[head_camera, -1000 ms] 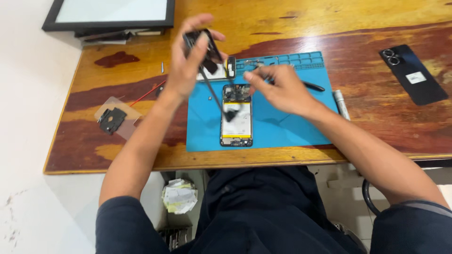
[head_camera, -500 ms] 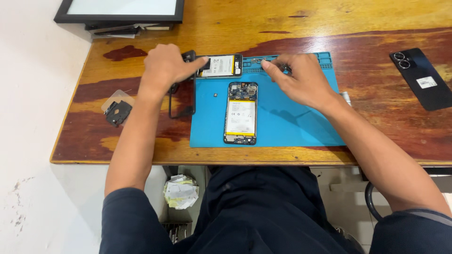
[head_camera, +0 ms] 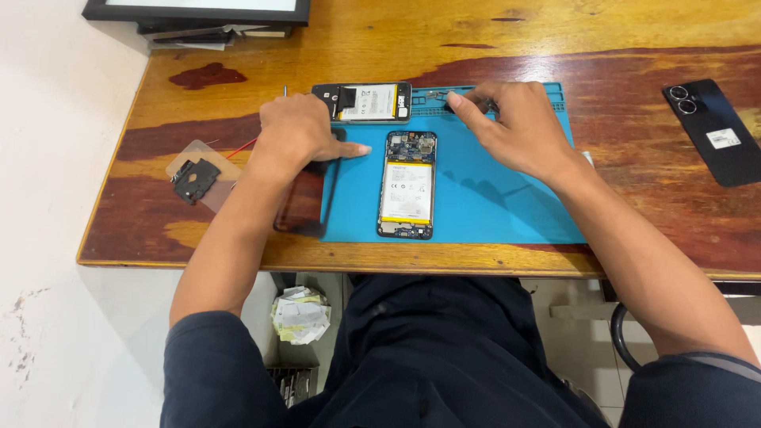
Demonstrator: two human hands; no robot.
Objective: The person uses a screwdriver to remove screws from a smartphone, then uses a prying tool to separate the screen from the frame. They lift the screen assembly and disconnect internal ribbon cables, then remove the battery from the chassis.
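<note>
My left hand [head_camera: 297, 131] has come down off the upper phone [head_camera: 363, 102] and now lies flat on the dark back cover [head_camera: 305, 194], fingers together. My right hand [head_camera: 515, 127] pinches sth small at the blue mat's [head_camera: 491, 198] tray edge. Opened phone [head_camera: 407, 185] is mid-mat, clear. A black phone [head_camera: 713, 131] sits far right on the tabletop.

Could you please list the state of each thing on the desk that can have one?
Middle phone: back off, battery and board exposed, lying flat on the blue mat.
Upper phone: back off, battery showing, lying sideways at the mat's top edge.
Black phone: closed, back up, off the mat.
Dark cover: flat under the left hand, partly on the mat.
Right hand: fingertips at the mat's tray; any hold cannot be told.
</note>
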